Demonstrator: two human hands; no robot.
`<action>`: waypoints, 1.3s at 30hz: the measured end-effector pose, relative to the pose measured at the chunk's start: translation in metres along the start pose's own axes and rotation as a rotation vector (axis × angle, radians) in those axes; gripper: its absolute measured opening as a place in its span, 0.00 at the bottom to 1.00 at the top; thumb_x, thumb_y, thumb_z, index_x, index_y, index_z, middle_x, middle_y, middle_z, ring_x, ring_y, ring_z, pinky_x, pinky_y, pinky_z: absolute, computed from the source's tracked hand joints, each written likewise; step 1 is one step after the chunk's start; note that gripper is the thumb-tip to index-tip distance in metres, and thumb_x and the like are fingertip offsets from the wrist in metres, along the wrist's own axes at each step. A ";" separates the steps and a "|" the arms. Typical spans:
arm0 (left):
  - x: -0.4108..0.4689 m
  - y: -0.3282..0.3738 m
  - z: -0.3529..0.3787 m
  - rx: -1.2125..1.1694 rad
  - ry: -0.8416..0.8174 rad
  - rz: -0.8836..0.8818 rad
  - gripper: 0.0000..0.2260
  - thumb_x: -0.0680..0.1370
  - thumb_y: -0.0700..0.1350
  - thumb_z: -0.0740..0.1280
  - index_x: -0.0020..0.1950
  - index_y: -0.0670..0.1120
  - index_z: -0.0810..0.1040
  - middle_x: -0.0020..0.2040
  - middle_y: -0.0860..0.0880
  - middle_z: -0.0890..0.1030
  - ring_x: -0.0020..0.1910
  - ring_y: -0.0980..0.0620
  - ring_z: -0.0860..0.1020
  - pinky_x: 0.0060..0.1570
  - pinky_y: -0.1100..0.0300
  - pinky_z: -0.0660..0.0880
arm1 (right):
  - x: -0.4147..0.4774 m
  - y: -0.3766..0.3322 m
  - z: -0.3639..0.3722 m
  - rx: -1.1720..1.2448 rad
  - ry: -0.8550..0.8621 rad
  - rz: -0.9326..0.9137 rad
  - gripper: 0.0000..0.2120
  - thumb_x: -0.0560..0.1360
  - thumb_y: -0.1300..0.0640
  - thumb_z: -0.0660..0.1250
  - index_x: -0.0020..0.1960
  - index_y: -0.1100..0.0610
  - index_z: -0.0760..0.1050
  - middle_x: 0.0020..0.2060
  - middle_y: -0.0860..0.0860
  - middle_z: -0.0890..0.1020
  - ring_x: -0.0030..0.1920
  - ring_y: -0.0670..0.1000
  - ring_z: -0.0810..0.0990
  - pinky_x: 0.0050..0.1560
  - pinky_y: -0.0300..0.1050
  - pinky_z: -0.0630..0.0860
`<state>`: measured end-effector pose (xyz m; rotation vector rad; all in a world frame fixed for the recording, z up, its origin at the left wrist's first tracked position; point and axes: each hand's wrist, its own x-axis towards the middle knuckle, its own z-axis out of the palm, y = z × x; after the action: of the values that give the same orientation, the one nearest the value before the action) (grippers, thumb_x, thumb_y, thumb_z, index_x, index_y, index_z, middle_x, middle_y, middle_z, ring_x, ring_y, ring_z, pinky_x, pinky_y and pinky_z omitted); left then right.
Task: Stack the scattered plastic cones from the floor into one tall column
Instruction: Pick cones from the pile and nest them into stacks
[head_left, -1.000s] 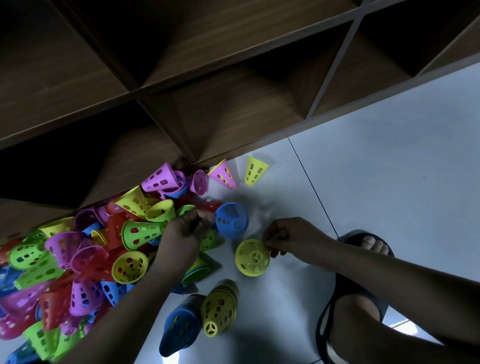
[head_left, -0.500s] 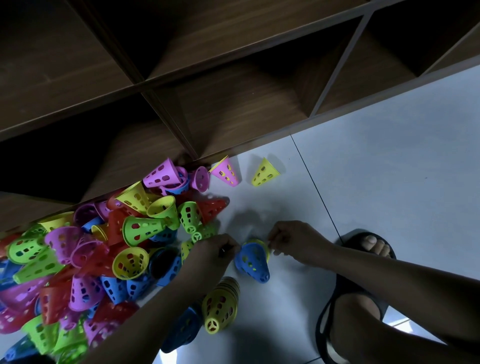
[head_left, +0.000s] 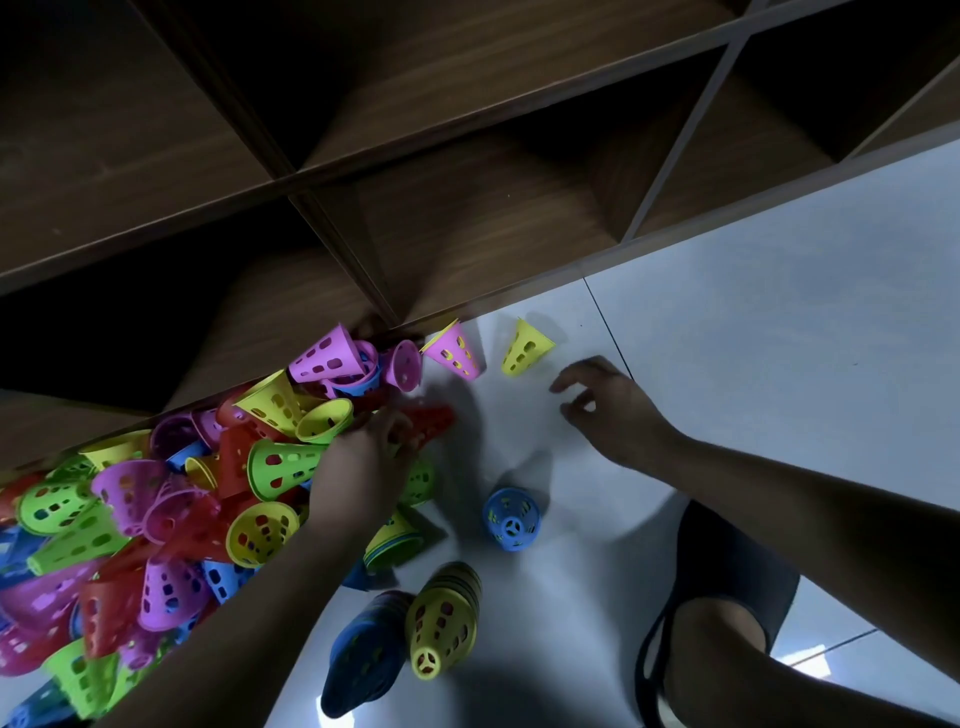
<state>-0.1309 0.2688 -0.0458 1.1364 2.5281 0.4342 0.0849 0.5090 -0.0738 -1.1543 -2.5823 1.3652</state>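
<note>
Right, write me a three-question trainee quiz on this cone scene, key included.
1. True or false: the right hand holds a cone.
2. The lone upright cone on the floor, apart from the cone pile, is: A red, B blue, C green.
3. Which hand reaches into the cone pile?
Key: 1 false, its fingers are spread and empty; 2 B; 3 the left hand.
</note>
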 end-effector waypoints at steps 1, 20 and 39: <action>0.003 0.000 0.000 0.006 -0.011 -0.010 0.09 0.78 0.49 0.72 0.58 0.53 0.80 0.42 0.49 0.85 0.35 0.44 0.83 0.33 0.52 0.80 | 0.006 0.000 -0.002 -0.007 0.013 -0.019 0.14 0.75 0.63 0.71 0.55 0.47 0.81 0.58 0.44 0.76 0.42 0.42 0.83 0.49 0.37 0.77; 0.013 0.010 0.011 -0.188 -0.046 -0.165 0.10 0.78 0.44 0.76 0.58 0.50 0.85 0.45 0.59 0.83 0.42 0.55 0.81 0.44 0.60 0.79 | 0.059 0.005 -0.005 -0.144 -0.092 -0.267 0.16 0.78 0.66 0.71 0.63 0.53 0.81 0.69 0.48 0.73 0.49 0.46 0.80 0.55 0.32 0.74; -0.021 0.035 0.011 -0.616 -0.123 -0.189 0.13 0.80 0.35 0.71 0.53 0.54 0.78 0.44 0.55 0.87 0.43 0.53 0.86 0.43 0.52 0.84 | 0.021 -0.010 -0.023 0.473 -0.006 0.170 0.08 0.74 0.65 0.76 0.48 0.55 0.82 0.44 0.53 0.87 0.44 0.49 0.85 0.46 0.44 0.78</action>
<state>-0.0901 0.2764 -0.0377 0.6598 2.1318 0.9694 0.0702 0.5344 -0.0592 -1.2925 -2.0241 1.8747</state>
